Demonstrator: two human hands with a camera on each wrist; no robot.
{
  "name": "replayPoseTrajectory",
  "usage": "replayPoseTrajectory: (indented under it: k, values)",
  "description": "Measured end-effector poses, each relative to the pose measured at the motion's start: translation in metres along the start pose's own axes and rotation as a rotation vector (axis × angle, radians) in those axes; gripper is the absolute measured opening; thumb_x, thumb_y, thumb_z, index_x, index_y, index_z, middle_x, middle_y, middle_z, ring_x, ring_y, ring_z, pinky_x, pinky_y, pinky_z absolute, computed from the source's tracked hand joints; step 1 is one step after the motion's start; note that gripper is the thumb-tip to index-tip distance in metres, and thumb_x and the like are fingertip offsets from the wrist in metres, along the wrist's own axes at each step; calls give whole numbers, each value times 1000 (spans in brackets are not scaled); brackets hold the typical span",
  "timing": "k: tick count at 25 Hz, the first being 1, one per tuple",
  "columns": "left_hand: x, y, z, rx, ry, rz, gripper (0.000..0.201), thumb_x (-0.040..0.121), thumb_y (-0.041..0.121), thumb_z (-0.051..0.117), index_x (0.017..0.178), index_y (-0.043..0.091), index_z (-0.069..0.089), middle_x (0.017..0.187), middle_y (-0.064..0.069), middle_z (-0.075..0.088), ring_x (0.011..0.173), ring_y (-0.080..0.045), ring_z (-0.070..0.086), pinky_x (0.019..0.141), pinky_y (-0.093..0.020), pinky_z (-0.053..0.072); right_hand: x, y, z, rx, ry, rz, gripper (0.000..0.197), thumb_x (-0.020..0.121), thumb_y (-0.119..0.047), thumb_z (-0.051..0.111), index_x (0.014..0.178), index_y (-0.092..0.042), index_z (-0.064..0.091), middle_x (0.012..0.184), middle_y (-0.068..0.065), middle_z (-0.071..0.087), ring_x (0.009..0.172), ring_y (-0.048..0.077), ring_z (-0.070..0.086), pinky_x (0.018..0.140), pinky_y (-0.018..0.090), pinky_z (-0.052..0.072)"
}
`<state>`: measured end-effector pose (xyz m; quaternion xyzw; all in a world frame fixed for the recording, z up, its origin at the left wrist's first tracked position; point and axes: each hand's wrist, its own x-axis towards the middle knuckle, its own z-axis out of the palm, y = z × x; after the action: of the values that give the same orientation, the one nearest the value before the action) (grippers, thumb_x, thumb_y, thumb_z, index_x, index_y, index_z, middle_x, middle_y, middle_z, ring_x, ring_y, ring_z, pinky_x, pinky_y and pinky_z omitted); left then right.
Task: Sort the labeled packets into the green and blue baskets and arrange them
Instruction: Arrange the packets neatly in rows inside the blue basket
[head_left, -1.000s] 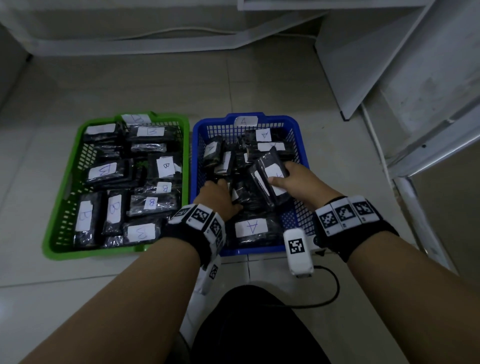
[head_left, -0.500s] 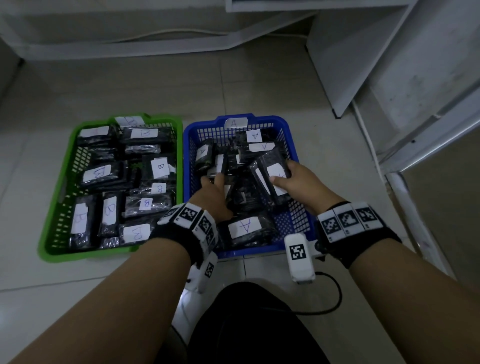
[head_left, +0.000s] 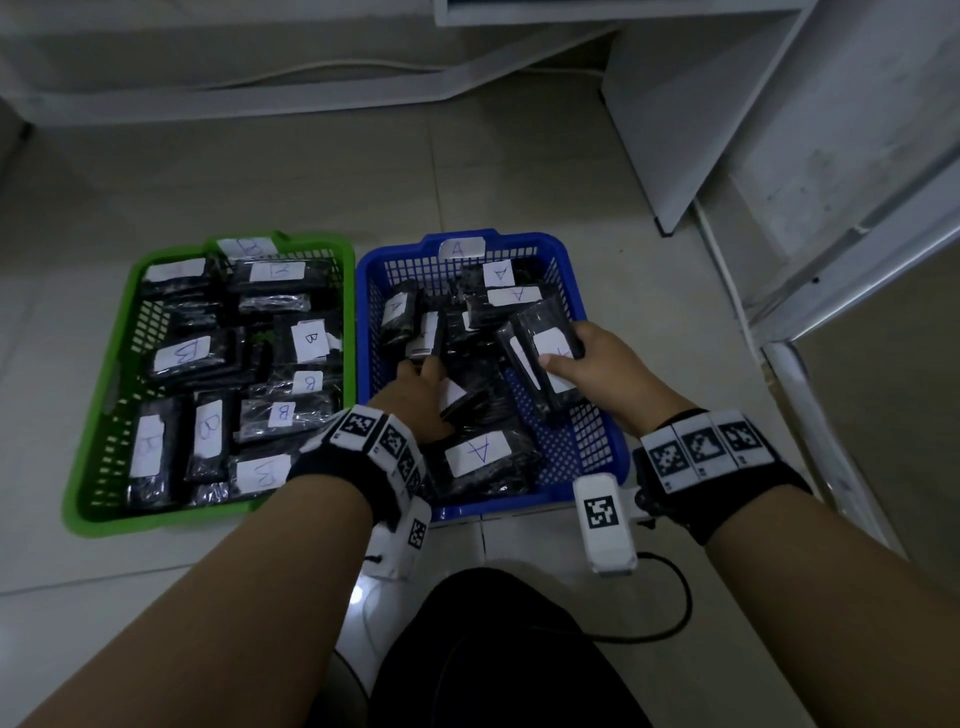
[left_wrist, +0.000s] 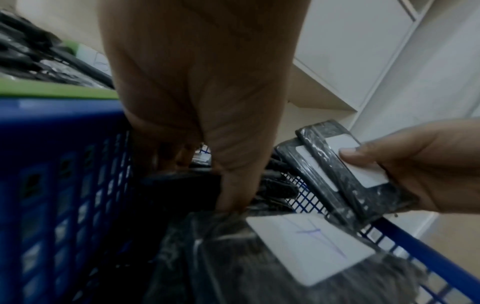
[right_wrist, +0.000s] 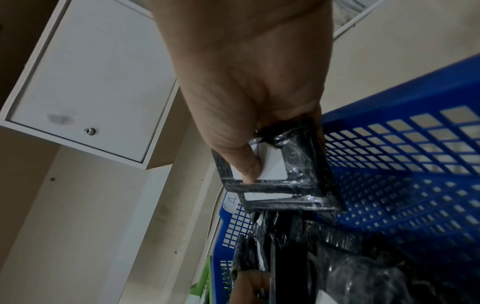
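The right hand (head_left: 597, 364) pinches two black A-labelled packets (head_left: 540, 358) on edge at the blue basket (head_left: 592, 447)'s 3 o'clock wall, thumb on a white label. The left hand (head_left: 415, 400) reaches down among the loose packets at the centre – fingers buried, grip hidden. At 9 o'clock, touching, sits the green basket (head_left: 98, 415) of B packets (head_left: 182, 353); a white cabinet (head_left: 691, 104) stands at 1 o'clock

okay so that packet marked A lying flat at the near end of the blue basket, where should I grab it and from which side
Come from above and pinch the A packet across its short width, beside the white label. It lies flat, label up, its top exposed. The blue basket wall blocks the near side, and the left hand is at its far edge.
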<state>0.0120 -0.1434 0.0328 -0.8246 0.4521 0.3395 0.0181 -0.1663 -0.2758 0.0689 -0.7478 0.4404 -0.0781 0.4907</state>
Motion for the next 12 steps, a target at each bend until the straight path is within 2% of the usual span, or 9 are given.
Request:
replayPoseTrajectory:
  k: [2,4,6,8,11,12]
  values:
    - [5,-4,1,38,49,37,85,73,34,78,139,12,29,141,-16,32,125,-36,41,102,-43,41,1,2,0,2,-8,2,36,88,-24,63,122,-14,54,107,0,61,96,17,59,81,27,44]
    - [8,-6,3,86,62,69,89,72,37,78,142,12,28,143,-14,30,129,-36,35,106,-44,37,3,5,0,-5,-11,7,36,88,-25,64,121,-13,55,110,2,63,99,19,61,86,30,48]
    - [12,-5,2,117,39,71,90,72,40,77,142,13,29,144,-13,31,129,-37,34,106,-45,37,5,6,0,-23,-17,12,35,88,-26,64,120,-13,56,113,5,65,102,21,62,92,36,49]
    - [14,-3,-3,124,56,54,89,70,42,78,140,12,31,142,-14,34,129,-37,34,105,-46,37,6,5,-2,-44,-31,2,35,89,-24,63,121,-12,56,115,7,64,103,22,61,93,37,49]
    - [15,1,-13,75,218,67,87,69,40,78,139,15,31,138,-14,34,128,-40,32,104,-49,35,7,1,-5,-22,-12,-12,37,89,-22,63,124,-13,54,115,4,64,102,20,61,91,34,48]
    - [16,2,-14,63,232,90,89,69,39,79,140,17,30,138,-13,32,129,-40,31,104,-50,36,6,1,-6,-5,-4,-8,37,89,-22,63,124,-14,54,114,3,64,102,19,61,91,33,48]
